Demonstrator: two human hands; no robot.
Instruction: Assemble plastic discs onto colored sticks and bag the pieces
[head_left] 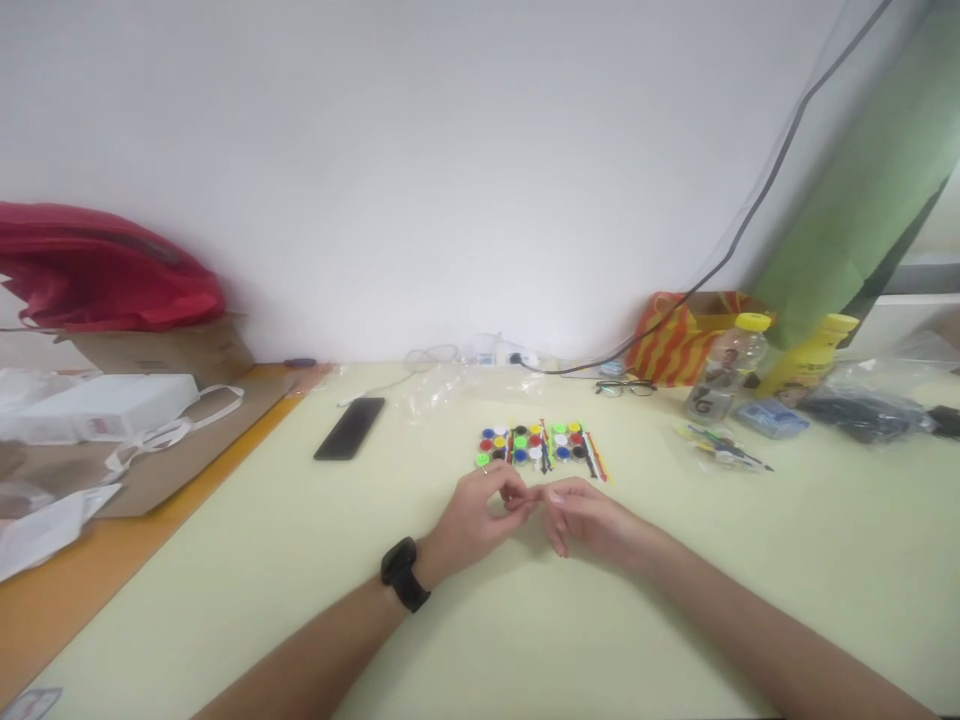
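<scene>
My left hand, with a ring on a finger and a black watch at the wrist, has its fingers pinched together. My right hand meets it fingertip to fingertip, its fingers curled and closed. Whatever lies between the fingertips is too small or too hidden to make out. Just beyond the hands, small round pots with coloured lids stand in rows on the pale table. Thin coloured sticks lie beside and between these rows. The left fingers partly cover the nearest pots.
Left of the pots lies a black phone. Eyeglasses, a clear bottle, a yellow bottle and a plastic packet of thin coloured pieces are to the right. Cardboard covers the left side. A cable hangs along the wall.
</scene>
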